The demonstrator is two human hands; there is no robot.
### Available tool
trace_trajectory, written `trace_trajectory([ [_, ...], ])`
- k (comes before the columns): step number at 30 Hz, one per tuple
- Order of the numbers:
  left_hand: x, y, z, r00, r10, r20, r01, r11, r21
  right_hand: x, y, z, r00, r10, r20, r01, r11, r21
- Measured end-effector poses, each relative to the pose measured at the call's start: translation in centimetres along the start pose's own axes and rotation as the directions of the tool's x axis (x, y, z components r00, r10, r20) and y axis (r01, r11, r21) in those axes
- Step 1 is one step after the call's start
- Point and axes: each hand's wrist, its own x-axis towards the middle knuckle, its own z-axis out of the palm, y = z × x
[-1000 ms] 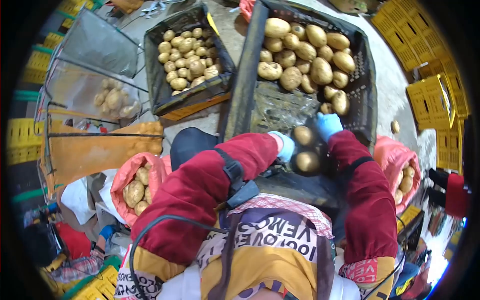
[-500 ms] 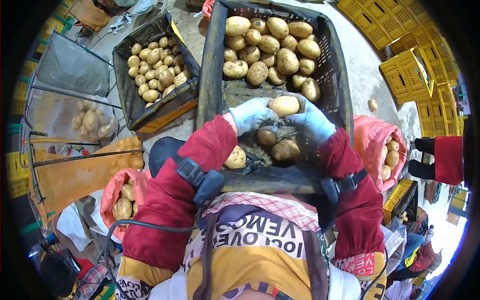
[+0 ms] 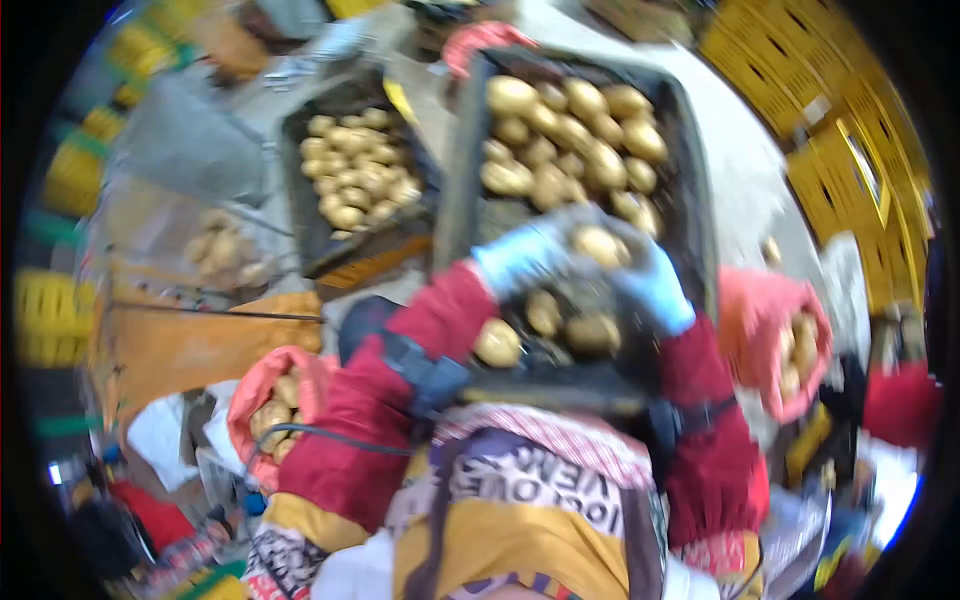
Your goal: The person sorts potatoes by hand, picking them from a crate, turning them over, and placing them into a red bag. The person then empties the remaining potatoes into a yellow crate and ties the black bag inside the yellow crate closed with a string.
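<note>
Between my two light-blue gloved hands is a potato [image 3: 595, 245], held over the near half of a dark-lined crate [image 3: 455, 225]. My left hand [image 3: 525, 257] has its fingers closed against the potato's left side. On the other side my right hand [image 3: 650, 280] curls around it, smeared by motion. Below the hands, a few loose potatoes [image 3: 592, 334] lie on the crate's dark lining. Many more potatoes [image 3: 604, 165] are heaped at the far end of the same crate.
A smaller crate [image 3: 300, 235] of small potatoes stands to the left. Pink sacks of potatoes flank me, one at left [image 3: 245, 395] and one at right [image 3: 745, 320]. Yellow crates [image 3: 835, 180] are stacked at far right. A metal-framed rack with orange cloth [image 3: 220, 345] stands left.
The whole view has shifted, so everything sits lower and further right, and it is blurred. Both hands stay around the potato over the crate.
</note>
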Motion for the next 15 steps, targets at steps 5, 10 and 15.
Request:
trace_trajectory([
  [5,-2.7,-1.2,-0.4,0.972,-0.182,-0.150,0.094,0.883,-0.460,0.0,1.2,0.8,0.998,-0.002,0.070,0.001,1.000,0.015],
  [10,-10.4,5.9,-7.7,0.901,-0.293,-0.320,-0.035,0.686,-0.726,-0.6,3.5,-0.5,0.985,0.169,-0.029,-0.166,0.982,0.084],
  [15,-22.0,10.4,-23.2,0.560,-0.468,-0.684,-0.021,0.817,-0.576,-0.1,5.2,-1.5,0.994,0.107,-0.023,-0.109,0.989,-0.098],
])
